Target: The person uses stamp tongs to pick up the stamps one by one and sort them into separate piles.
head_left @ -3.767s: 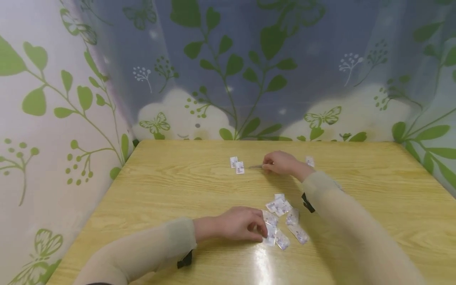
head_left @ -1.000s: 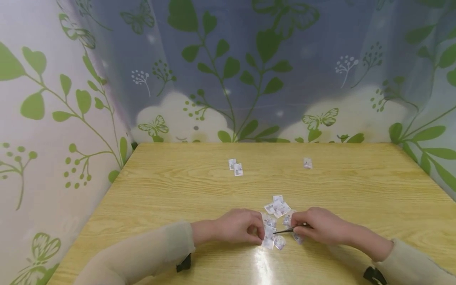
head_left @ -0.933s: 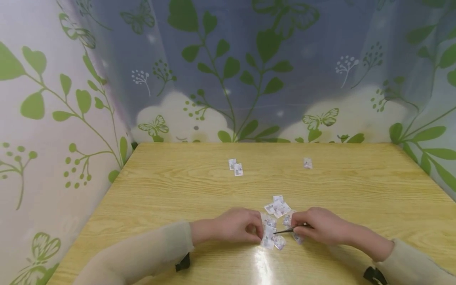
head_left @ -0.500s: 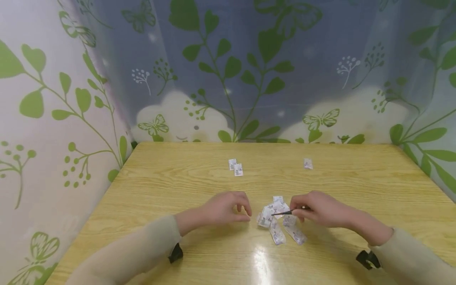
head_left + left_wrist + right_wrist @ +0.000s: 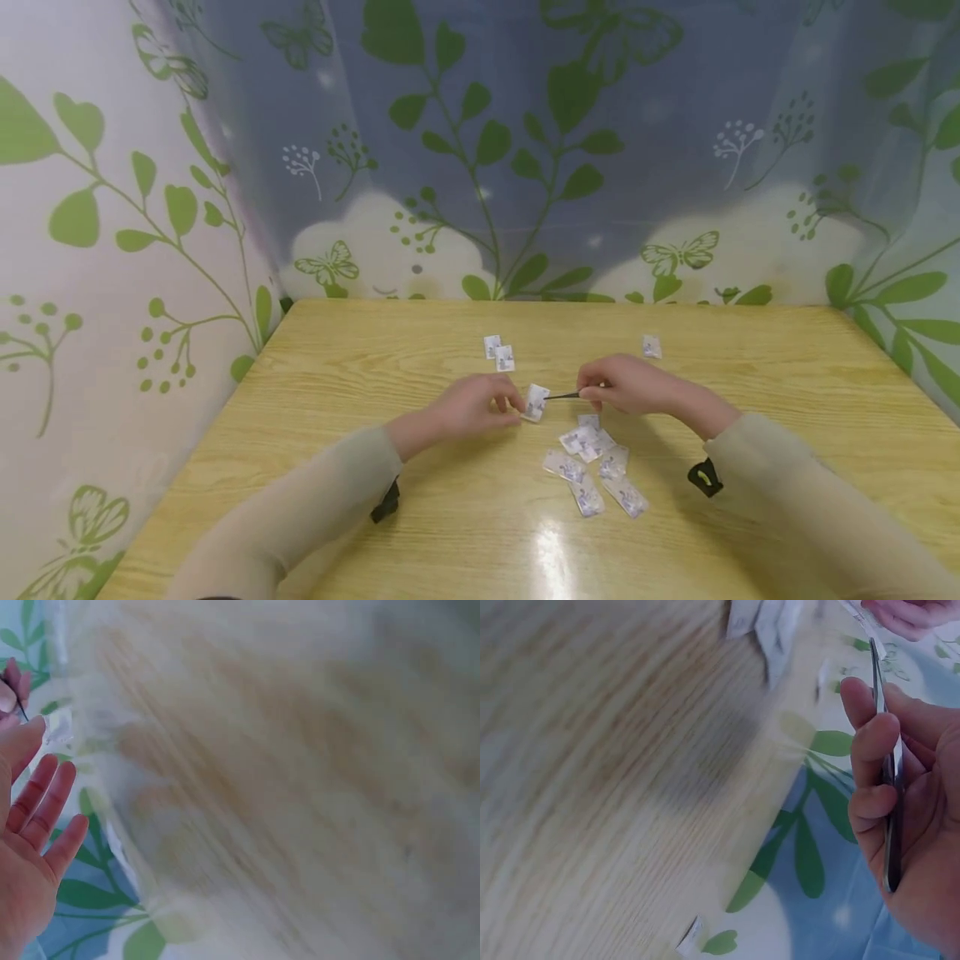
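Note:
My right hand [image 5: 626, 385] grips slim metal tweezers [image 5: 889, 810], fingers curled round them. The tweezers' tips hold a small white printed packet [image 5: 536, 402] by its right edge, raised over the table. My left hand [image 5: 476, 406] is just left of that packet, fingers loosely spread. In the left wrist view it holds nothing; whether a fingertip touches the packet's edge I cannot tell. Below the right hand lies a loose pile of several similar small packets [image 5: 588, 444], some overlapping.
Two overlapping packets [image 5: 505, 359] lie farther back on the wooden table [image 5: 360, 358]. A single packet [image 5: 652, 347] lies at the back right. A leaf-patterned cloth [image 5: 457, 233] stands behind the table's far edge and along the left side.
The right hand came down from the back to the pile, and the tweezers took a packet from it. Both hands then moved away from the body, the packet leaving the pile towards back left.

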Motion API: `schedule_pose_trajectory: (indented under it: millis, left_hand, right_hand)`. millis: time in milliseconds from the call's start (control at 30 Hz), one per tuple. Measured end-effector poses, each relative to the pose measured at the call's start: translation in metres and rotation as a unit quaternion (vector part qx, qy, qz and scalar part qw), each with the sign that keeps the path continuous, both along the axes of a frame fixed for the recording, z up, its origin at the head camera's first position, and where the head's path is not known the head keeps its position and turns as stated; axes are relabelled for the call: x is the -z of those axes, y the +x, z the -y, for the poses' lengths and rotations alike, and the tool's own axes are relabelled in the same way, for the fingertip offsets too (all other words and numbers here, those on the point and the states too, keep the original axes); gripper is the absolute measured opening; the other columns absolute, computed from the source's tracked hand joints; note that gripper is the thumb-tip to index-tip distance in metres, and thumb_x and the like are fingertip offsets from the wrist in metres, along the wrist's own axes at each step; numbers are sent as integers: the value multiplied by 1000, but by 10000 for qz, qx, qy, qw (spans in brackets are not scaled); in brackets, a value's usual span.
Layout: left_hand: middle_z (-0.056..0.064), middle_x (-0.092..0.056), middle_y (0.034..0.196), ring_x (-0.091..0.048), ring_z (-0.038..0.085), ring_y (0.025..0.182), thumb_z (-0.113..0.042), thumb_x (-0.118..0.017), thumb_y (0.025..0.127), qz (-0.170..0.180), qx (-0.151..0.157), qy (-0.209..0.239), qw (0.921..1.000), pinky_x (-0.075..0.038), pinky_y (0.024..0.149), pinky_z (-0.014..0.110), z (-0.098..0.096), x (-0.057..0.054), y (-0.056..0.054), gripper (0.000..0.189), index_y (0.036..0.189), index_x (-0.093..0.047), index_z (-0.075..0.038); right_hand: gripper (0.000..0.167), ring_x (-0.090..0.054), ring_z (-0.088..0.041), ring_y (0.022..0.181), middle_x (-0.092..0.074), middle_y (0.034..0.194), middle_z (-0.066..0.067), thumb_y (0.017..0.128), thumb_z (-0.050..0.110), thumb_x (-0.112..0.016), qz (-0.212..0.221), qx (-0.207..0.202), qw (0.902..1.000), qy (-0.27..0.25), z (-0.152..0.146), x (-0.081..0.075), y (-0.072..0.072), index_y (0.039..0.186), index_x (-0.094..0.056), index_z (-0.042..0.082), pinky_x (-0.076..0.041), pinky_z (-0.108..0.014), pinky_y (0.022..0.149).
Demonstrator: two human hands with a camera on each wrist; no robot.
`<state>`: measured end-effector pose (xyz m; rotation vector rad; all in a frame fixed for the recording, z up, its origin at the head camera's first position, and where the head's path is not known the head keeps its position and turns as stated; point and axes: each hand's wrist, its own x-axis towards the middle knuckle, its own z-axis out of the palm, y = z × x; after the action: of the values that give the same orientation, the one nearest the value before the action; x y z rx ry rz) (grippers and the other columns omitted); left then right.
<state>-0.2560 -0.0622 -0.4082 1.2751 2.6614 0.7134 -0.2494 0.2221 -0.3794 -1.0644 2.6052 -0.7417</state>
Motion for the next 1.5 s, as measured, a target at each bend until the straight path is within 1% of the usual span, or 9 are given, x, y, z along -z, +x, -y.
schedule_pose_trajectory:
  millis: [167,233,400,467,600,900,1267,1367,1500]
  left_hand:
    - [-4,-67,104,-63,9,88,-20,-71,89,26,-69,-195,9998,-49,80,27,-1,5,-11,16,105,-72,-16]
    - [-5,-66,102,-63,8,87,-21,-71,89,12,-68,-273,9996,-49,79,27,-1,6,-14,17,105,-72,-17]
    - [-9,-63,95,-60,6,84,-24,-70,90,-65,89,-416,9991,-48,74,23,-5,9,-18,14,102,-74,-19]
    - [-10,-61,93,-60,6,84,-25,-71,89,-128,99,-441,9989,-48,74,22,-6,10,-18,14,101,-74,-19]
    - [-11,-60,91,-59,6,83,-29,-72,88,-176,-38,-535,9984,-47,72,22,-7,9,-17,15,100,-74,-20]
    - [-12,-59,91,-57,6,81,-33,-73,87,-102,-207,-672,9975,-46,71,23,-9,10,-14,18,99,-74,-21]
    - [-13,-59,93,-56,5,81,-32,-72,88,-137,-73,-678,9976,-46,70,22,-9,14,-18,18,102,-74,-21]
    - [-12,-58,92,-55,4,79,-31,-72,88,-128,-5,-716,9974,-46,69,21,-8,13,-17,19,103,-74,-20]
    - [-11,-57,90,-54,5,77,-31,-72,88,-148,68,-694,9975,-45,67,22,-5,10,-15,19,103,-73,-19]
  right_hand:
    - [15,-44,-5,52,-59,67,3,100,13,-55,-129,-121,9994,299,7,8,-12,88,-62,8,-42,-29,58]
    - [16,-45,-5,54,-58,66,3,100,14,-55,-140,-98,9990,419,10,10,-15,86,-62,10,-42,-29,60]
    - [17,-45,-6,56,-56,66,3,99,14,-56,-174,-29,9981,596,15,11,-18,83,-61,11,-42,-29,61]
    - [17,-45,-7,57,-56,66,3,98,13,-57,-219,-12,9979,616,16,12,-18,82,-60,11,-42,-30,61]
    - [16,-45,-7,58,-54,65,4,98,14,-57,-330,55,9975,620,19,14,-19,82,-60,12,-41,-30,61]
    - [11,-46,-6,58,-54,66,7,97,14,-59,-535,183,9960,695,21,19,-16,86,-61,12,-42,-29,61]
    - [9,-46,-5,57,-53,64,9,96,12,-61,-779,263,9942,696,22,23,-15,87,-64,11,-43,-29,60]
    - [9,-48,-5,58,-55,64,8,96,12,-60,-719,259,9953,598,20,24,-14,89,-65,10,-45,-31,62]
    - [10,-52,-5,61,-59,67,7,98,12,-58,-553,339,9971,392,15,21,-13,94,-66,7,-49,-37,69]
